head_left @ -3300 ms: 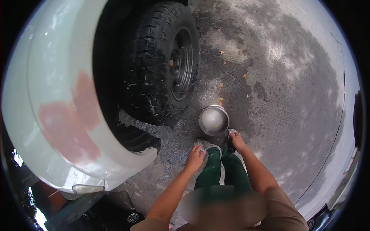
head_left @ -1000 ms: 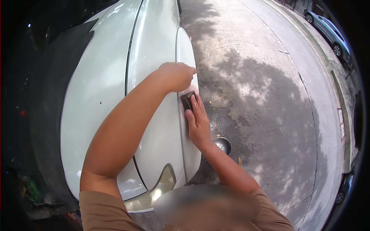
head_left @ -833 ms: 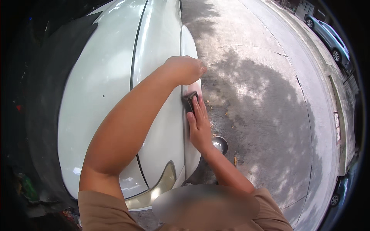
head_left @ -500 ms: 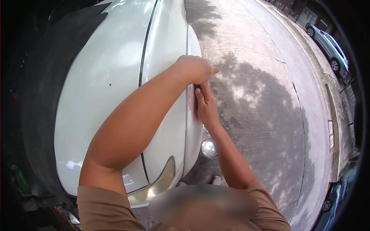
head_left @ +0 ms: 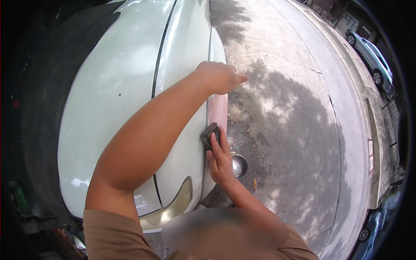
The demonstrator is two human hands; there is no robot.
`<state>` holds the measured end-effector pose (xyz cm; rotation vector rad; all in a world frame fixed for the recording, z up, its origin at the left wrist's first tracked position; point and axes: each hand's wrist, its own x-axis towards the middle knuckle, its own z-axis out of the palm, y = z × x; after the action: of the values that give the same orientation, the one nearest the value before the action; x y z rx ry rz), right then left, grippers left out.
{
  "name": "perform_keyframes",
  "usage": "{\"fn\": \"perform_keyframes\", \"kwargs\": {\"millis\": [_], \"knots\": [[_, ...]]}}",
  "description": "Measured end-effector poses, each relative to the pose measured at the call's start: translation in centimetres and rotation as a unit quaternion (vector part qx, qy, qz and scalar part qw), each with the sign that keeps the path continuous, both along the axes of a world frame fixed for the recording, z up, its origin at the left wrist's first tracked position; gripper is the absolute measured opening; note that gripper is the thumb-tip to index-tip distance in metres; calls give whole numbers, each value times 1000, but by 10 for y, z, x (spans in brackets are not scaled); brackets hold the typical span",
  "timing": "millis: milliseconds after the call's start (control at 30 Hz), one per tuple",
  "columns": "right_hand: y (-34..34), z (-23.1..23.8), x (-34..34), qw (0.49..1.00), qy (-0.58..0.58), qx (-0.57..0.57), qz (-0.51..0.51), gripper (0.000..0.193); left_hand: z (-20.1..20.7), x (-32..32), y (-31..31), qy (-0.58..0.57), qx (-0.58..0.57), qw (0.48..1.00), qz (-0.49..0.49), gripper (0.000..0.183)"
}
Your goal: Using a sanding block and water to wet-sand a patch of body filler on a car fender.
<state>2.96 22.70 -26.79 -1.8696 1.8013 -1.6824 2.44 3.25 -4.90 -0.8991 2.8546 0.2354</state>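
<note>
The palm and fingers of my right hand [head_left: 220,161] press a dark, rectangular sanding block [head_left: 209,135] against the side edge of a white car's front end [head_left: 184,130]. Just ahead of the block, a pinkish, dull patch [head_left: 219,108] shows on the panel. My left arm crosses over the hood, and my left hand [head_left: 220,78] is above the panel's edge beyond that patch. Its fingers look bunched and bent downward, one tip sticking out to the right; whatever they hold is hidden beneath the hand.
On the ground beside the car, close to my right forearm, sits a round metal bowl [head_left: 239,166]. A headlight [head_left: 175,206] curves along the near corner. Grey pavement [head_left: 290,143] stretches right toward a curb, with a parked blue-grey car [head_left: 373,56] at the far right.
My right hand has slid back toward me along the panel with the block, uncovering the pinkish patch. My left hand stays nearly in place.
</note>
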Motion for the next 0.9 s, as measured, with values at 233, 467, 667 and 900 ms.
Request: {"fn": "perform_keyframes", "kwargs": {"millis": [233,467,667,900], "knots": [[-89,57,-75,998,-47,40,-16,50,-3,-10,1,29,10,1000,-1,77],[5,-3,-8,999,39,-24,27,52,2,-2,-2,10,-2,1000,-3,75],[-82,56,-69,997,-47,50,-30,47,3,-10,1,0,17,1000,-3,78],[-22,12,-26,999,44,-12,25,56,10,-6,7,2,32,999,5,81]]}}
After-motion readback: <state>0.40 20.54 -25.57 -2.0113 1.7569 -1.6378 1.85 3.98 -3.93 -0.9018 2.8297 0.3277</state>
